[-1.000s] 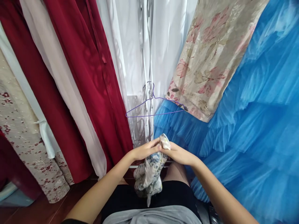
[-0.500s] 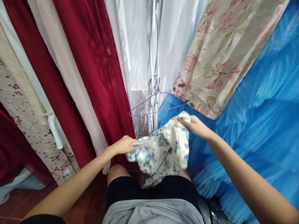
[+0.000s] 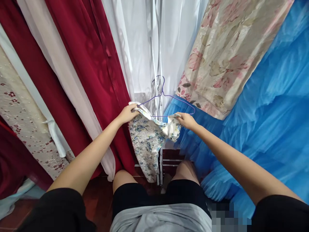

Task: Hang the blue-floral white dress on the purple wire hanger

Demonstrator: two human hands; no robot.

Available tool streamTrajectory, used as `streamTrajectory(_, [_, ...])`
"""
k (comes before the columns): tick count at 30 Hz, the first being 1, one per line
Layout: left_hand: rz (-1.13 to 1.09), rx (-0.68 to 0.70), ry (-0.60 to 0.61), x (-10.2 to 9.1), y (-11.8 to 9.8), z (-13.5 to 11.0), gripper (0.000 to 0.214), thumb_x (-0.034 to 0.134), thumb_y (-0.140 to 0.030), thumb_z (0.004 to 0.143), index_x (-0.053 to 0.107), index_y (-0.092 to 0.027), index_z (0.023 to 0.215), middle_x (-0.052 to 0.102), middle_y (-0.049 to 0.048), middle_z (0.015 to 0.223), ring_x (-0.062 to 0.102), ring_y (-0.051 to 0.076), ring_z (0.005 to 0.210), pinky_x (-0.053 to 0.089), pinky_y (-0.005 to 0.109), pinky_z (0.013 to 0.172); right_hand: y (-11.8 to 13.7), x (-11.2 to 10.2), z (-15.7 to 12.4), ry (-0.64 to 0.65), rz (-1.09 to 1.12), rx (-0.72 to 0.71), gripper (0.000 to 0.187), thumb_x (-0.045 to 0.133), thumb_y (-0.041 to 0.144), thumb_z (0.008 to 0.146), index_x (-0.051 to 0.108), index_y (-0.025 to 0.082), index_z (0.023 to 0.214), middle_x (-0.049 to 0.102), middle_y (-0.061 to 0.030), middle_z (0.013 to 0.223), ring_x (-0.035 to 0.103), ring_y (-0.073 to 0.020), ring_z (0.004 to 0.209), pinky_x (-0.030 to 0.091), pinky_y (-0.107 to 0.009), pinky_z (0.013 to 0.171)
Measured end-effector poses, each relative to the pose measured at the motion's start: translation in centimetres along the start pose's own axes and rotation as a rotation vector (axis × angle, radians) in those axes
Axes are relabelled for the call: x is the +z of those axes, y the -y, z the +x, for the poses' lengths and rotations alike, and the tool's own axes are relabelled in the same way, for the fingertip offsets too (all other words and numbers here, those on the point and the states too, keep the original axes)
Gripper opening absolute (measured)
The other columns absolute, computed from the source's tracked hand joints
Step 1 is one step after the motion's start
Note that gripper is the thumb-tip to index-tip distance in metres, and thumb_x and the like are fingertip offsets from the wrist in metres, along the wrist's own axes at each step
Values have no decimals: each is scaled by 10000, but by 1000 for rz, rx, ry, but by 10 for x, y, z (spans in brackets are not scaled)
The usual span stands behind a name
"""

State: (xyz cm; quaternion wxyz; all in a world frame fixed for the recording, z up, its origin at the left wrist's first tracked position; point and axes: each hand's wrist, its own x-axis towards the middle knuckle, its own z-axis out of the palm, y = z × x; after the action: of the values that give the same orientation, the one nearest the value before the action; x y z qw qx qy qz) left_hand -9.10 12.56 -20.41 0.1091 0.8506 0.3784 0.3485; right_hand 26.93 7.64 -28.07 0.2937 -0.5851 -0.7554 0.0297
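A white garment with a blue and green floral print (image 3: pixel 147 138) hangs stretched between my two hands. My left hand (image 3: pixel 127 113) pinches its upper left edge, which lies over the left end of a purple wire hanger (image 3: pixel 178 98). With thumb and fingers closed, my right hand (image 3: pixel 187 120) grips the upper right edge, just below the hanger's right end, which still shows bare. The hanger's hook is up against a metal stand (image 3: pixel 158 167) in front of white cloth. The garment's lower part drops downward on the left side.
Dark red cloth (image 3: pixel 89 64) and a pale pink length (image 3: pixel 60 61) hang at left, beside a beige sequined fabric (image 3: pixel 14 106). To the right are a beige floral cloth (image 3: pixel 217 64) and blue ruffled tulle (image 3: pixel 270 129). Dark red floor tiles (image 3: pixel 94 206) lie below.
Both hands have risen towards the hanger, carrying the garment up. Its left edge has reached the hanger's left end, and the cloth has unfolded downward.
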Motion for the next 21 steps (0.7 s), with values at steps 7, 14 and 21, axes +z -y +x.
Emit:
streamTrajectory(7, [-32,68,-81,14,-31,11,217,679,-355,766,557,-176,777,551,-31,732,499,140,710,363,238,657,-20,-23,-42,-403,52,102,476,432,247,899,611,223,1340,738,-105,1161,686,-284,962,479,-346,842])
streamTrajectory(14, [-39,58,-158,-3,-23,4,281,688,-369,775,618,-187,978,661,23,969,575,146,761,426,243,709,-58,-62,-24,-262,318,224,500,517,604,870,674,159,706,666,-91,623,632,-284,674,474,-355,647])
streamTrajectory(21, [-57,-80,-187,16,0,-2,336,510,-446,893,674,-156,938,700,53,859,610,188,795,439,249,716,-4,-62,-27,-204,775,236,593,406,689,921,705,180,868,740,-117,746,697,-285,699,540,-387,640])
